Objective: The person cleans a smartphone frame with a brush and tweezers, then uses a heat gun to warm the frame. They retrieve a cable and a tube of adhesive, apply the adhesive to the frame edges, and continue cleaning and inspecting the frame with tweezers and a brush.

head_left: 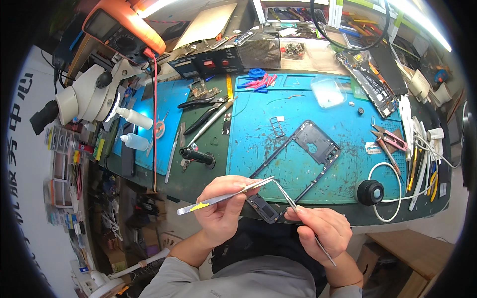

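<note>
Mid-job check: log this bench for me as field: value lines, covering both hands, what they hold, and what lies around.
Left hand: grips silver tweezers with a yellow patch
Right hand: grips slim grey tweezers
Tips: close together; contact or anything pinched is too small to tell
Near tips: dark phone frame, mostly over the blue mat
Left side: black-handled pliers, two white bottles, microscope
Right side: round black device
Far left corner: orange multimeter

Bright bench (216, 144), glaring white tube light (422, 25) upper right, bluish glow below microscope (89, 97), fisheye-bent edges, black corners
</note>
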Demonstrator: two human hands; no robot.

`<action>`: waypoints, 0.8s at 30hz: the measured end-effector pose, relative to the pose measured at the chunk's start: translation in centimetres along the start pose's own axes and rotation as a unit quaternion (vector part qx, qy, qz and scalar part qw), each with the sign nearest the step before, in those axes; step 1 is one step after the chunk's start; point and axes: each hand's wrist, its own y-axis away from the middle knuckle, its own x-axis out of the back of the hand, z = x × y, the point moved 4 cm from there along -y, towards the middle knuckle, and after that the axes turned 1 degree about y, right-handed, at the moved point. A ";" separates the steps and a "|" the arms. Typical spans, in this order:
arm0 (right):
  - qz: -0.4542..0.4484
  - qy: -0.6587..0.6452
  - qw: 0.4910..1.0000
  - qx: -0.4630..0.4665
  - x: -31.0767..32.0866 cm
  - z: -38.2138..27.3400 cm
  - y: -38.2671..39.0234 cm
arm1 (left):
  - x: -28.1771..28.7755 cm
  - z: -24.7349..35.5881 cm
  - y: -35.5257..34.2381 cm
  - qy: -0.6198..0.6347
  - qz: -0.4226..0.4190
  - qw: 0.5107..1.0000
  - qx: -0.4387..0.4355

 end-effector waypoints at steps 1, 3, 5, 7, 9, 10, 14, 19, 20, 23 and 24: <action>0.004 -0.009 1.000 0.000 0.1 0.1 0.1 | 0.0 0.0 0.0 -0.001 0.001 1.000 0.000; 0.011 -0.037 0.999 -0.021 0.2 0.2 0.3 | 0.1 -0.1 0.0 -0.004 0.003 1.000 -0.001; 0.013 -0.070 0.995 -0.063 0.5 0.2 0.7 | 0.1 -0.1 -0.1 -0.020 0.003 1.000 -0.006; 0.041 -0.121 0.985 -0.114 0.8 0.2 1.0 | 0.0 -0.1 -0.2 -0.033 0.009 0.999 -0.005; 0.058 -0.141 0.976 -0.153 1.2 0.0 1.1 | -0.2 0.2 -0.4 -0.043 0.020 0.999 0.002; 0.059 -0.138 0.974 -0.167 1.3 -0.1 1.2 | 0.0 0.2 -0.3 -0.113 -0.002 0.993 -0.019; 0.079 -0.111 0.974 -0.180 2.6 -0.1 1.8 | -0.7 1.1 -0.2 -0.170 0.008 0.984 -0.054; 0.120 -0.114 0.970 -0.178 3.9 0.4 2.8 | -1.4 1.3 0.1 -0.266 -0.039 0.956 -0.115; 0.126 -0.118 0.969 -0.177 4.0 0.5 2.9 | -1.4 1.5 0.0 -0.275 -0.052 0.952 -0.123; 0.137 -0.129 0.967 -0.174 4.4 0.5 3.3 | -1.5 2.4 0.1 -0.298 -0.083 0.940 -0.143; 0.139 -0.133 0.966 -0.173 4.5 0.6 3.4 | -1.7 2.6 0.2 -0.306 -0.093 0.936 -0.150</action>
